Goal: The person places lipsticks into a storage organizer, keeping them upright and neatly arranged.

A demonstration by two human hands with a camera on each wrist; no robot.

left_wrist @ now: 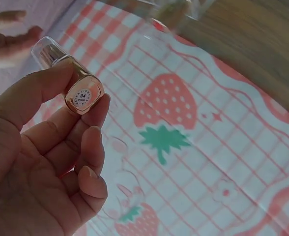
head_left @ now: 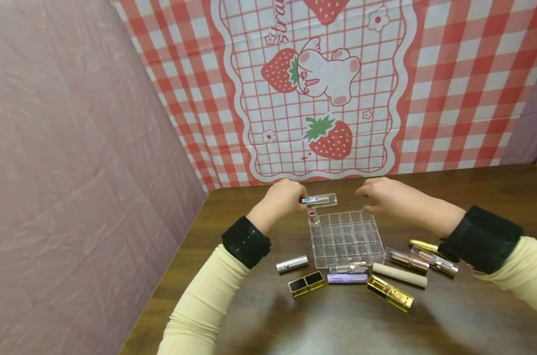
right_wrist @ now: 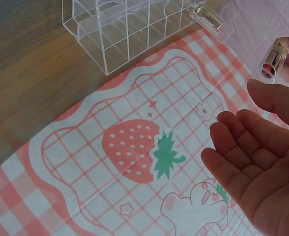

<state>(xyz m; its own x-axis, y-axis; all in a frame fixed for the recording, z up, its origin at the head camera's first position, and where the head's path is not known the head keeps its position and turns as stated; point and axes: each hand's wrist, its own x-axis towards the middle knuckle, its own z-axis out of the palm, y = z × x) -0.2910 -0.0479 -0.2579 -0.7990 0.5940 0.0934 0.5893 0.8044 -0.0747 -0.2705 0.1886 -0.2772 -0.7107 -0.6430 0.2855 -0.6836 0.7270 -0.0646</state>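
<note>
My left hand (head_left: 285, 195) pinches a lipstick (head_left: 320, 200) with a clear cap and shiny base, lying sideways above the far left of a clear divided organizer (head_left: 348, 240). In the left wrist view, thumb and fingertips grip the lipstick (left_wrist: 84, 93) by its base, whose round label reads 04. A second lipstick (head_left: 313, 218) stands upright in the organizer's far left corner compartment. My right hand (head_left: 385, 196) hovers above the organizer's far right corner, holding nothing. Its fingers (right_wrist: 247, 147) are relaxed and slightly bent in the right wrist view.
In front of the organizer lie a silver tube (head_left: 292, 264), a black-and-gold case (head_left: 307, 284), a purple tube (head_left: 347, 278), a gold lipstick (head_left: 390, 293) and a cream tube (head_left: 399, 275). More cosmetic tubes (head_left: 434, 261) lie near the right wrist. A checked strawberry cloth (head_left: 330, 108) hangs behind the table.
</note>
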